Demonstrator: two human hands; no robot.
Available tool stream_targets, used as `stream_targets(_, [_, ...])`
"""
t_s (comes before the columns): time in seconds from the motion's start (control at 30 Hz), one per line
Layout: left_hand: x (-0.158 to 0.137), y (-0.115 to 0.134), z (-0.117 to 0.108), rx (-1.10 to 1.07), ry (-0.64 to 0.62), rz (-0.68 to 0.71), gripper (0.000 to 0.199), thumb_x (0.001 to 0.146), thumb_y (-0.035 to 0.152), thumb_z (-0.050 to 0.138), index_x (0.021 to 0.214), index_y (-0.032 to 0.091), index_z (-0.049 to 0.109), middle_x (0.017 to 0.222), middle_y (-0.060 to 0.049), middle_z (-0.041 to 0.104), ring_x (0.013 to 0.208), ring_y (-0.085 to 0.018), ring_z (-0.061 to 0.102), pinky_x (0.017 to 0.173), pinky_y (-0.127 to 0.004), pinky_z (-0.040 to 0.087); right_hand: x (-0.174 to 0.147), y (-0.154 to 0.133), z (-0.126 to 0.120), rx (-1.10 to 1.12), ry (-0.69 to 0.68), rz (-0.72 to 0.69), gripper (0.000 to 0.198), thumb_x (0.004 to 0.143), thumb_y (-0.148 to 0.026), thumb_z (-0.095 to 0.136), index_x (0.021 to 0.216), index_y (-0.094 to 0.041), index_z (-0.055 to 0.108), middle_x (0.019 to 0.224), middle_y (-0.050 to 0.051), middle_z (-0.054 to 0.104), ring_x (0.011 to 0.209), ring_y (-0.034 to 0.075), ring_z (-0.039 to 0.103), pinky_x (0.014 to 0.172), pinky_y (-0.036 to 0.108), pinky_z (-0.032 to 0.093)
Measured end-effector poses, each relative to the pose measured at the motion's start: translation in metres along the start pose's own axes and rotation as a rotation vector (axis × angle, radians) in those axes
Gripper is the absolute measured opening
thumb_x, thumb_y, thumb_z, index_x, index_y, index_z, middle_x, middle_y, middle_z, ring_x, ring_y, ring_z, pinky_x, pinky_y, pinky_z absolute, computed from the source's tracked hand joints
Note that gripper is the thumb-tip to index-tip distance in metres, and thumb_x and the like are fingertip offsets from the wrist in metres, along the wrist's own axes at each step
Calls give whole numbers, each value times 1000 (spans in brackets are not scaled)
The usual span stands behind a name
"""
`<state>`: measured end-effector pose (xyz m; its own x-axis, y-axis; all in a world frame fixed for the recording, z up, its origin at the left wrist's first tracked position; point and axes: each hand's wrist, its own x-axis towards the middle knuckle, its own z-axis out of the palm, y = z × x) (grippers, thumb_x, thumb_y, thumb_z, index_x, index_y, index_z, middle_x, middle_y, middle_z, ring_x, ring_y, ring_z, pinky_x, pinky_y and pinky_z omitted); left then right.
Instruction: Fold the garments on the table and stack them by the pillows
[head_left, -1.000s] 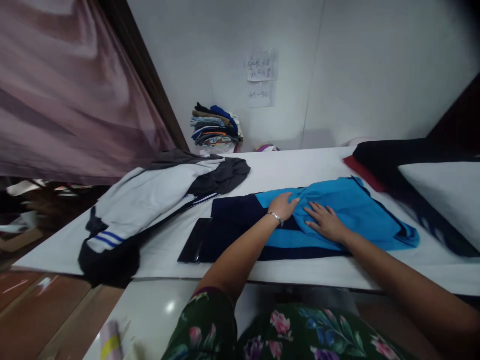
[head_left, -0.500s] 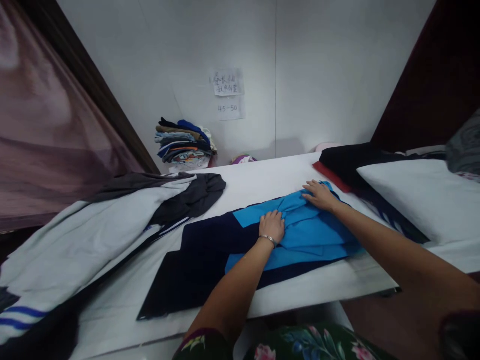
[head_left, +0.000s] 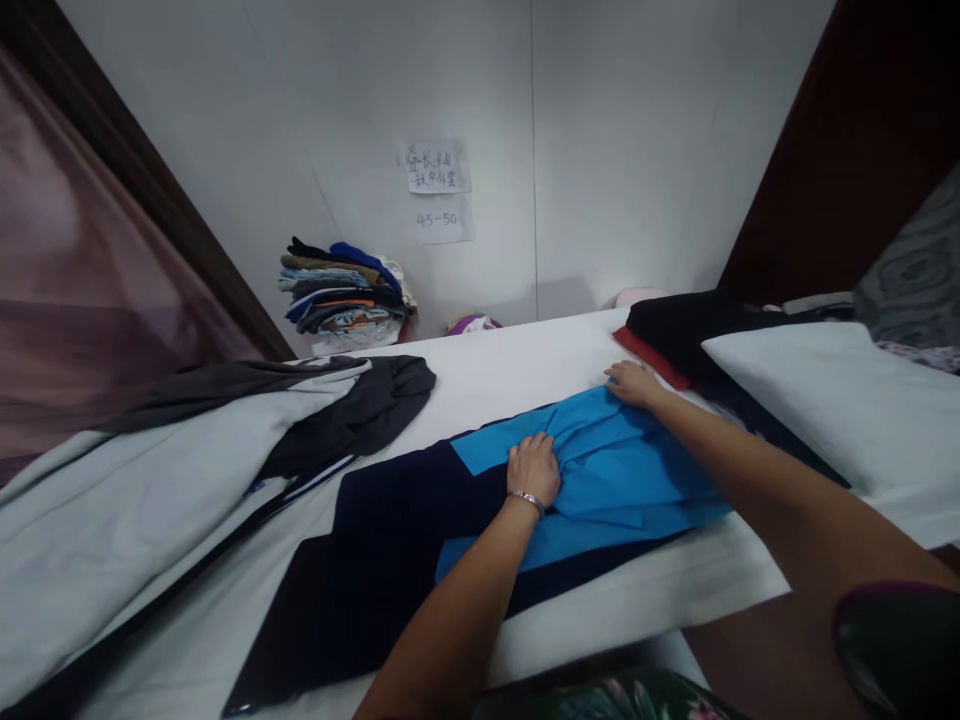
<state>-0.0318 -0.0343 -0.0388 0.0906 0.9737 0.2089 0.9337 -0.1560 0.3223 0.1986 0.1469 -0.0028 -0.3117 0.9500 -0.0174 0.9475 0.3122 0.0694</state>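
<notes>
A navy and bright blue jacket (head_left: 637, 460) lies folded lengthwise on the white-covered table (head_left: 502, 365), its blue part creased. My left hand (head_left: 534, 468) presses down on the middle of it, palm down with the fingers laid out over the cloth. Farther right, my right hand (head_left: 631, 384) rests at the jacket's far edge, fingers stretched out and slightly apart. The black end of the garment (head_left: 277, 610) reaches toward the table's front edge at the left.
A grey and dark garment (head_left: 172, 480) is spread on the left. At the back stands a stack of folded clothes (head_left: 349, 290). Black folded clothing (head_left: 690, 325), a red cloth (head_left: 652, 358) and a white cloth (head_left: 817, 400) lie on the right. Paper notes (head_left: 439, 190) hang on the wall.
My right hand has slid a little along the jacket's far edge, and the cloth under it looks smoother. My left hand stays on the middle. The view has shifted slightly.
</notes>
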Motion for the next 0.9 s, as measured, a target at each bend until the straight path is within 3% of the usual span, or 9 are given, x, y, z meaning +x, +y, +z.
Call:
stream_targets(0.07, [0, 0, 0, -6, 1, 1, 38, 91, 23, 37, 122, 24, 57, 134, -2, 55, 122, -22, 45, 99, -39, 34, 8, 13, -3, -14, -14, 7, 52, 88, -33, 37, 138, -24, 46, 146, 9, 41, 134, 31, 32, 101, 50, 30])
stream_targets(0.13, [-1, -1, 0, -13, 1, -5, 38, 91, 23, 37, 122, 24, 57, 134, -2, 55, 122, -22, 45, 99, -39, 34, 12, 24, -3, -21, -52, 15, 53, 85, -34, 42, 136, -24, 48, 141, 10, 48, 130, 31, 38, 99, 50, 33])
stream_targets(0.23, [-1, -1, 0, -33, -6, -15, 38, 91, 23, 37, 123, 25, 57, 135, -2, 54, 123, -22, 44, 101, -39, 33, 12, 34, -2, -32, -74, 13, 49, 85, -43, 44, 126, -23, 59, 127, 12, 59, 119, 31, 49, 97, 47, 34])
stream_targets(0.33, [0, 0, -1, -48, -23, -20, 39, 92, 24, 37, 125, 27, 56, 136, -1, 53, 124, -22, 43, 102, -39, 32, 9, 37, 3, -47, -51, 44, 46, 88, -46, 37, 109, -21, 69, 120, 14, 63, 117, 32, 50, 99, 50, 29])
stream_targets(0.4, [0, 0, -1, -51, -27, -19, 39, 91, 23, 37, 125, 27, 56, 136, -1, 53, 124, -22, 43, 102, -39, 32, 8, 36, 7, -43, -53, 93, 48, 90, -46, 33, 102, -19, 72, 116, 15, 64, 113, 34, 51, 95, 52, 33])
stream_targets(0.6, [1, 0, 0, -46, -9, -15, 38, 90, 23, 37, 123, 24, 58, 135, -2, 54, 123, -21, 44, 100, -39, 34, 12, 33, 11, 11, -71, 156, 49, 89, -46, 35, 115, -18, 66, 124, 16, 60, 113, 33, 53, 89, 50, 41])
stream_targets(0.77, [1, 0, 1, -45, -11, -23, 38, 90, 23, 38, 122, 24, 58, 135, -2, 54, 123, -22, 44, 101, -39, 33, -2, 21, -3, 33, 71, 56, 52, 93, -48, 30, 133, -24, 51, 145, 10, 42, 135, 32, 30, 104, 55, 24])
stream_targets(0.83, [2, 0, 1, -43, -15, -24, 38, 90, 23, 38, 122, 25, 58, 135, -2, 54, 123, -22, 44, 101, -39, 33, -14, 11, -2, 49, 149, -39, 53, 93, -52, 29, 133, -25, 51, 147, 9, 39, 137, 31, 27, 107, 57, 19])
stream_targets(0.9, [2, 1, 0, -39, -20, -20, 38, 90, 22, 38, 123, 25, 57, 136, -2, 54, 123, -22, 44, 101, -39, 33, -27, 1, 7, 79, 123, -110, 54, 92, -54, 31, 133, -25, 52, 146, 9, 41, 137, 32, 28, 107, 58, 18])
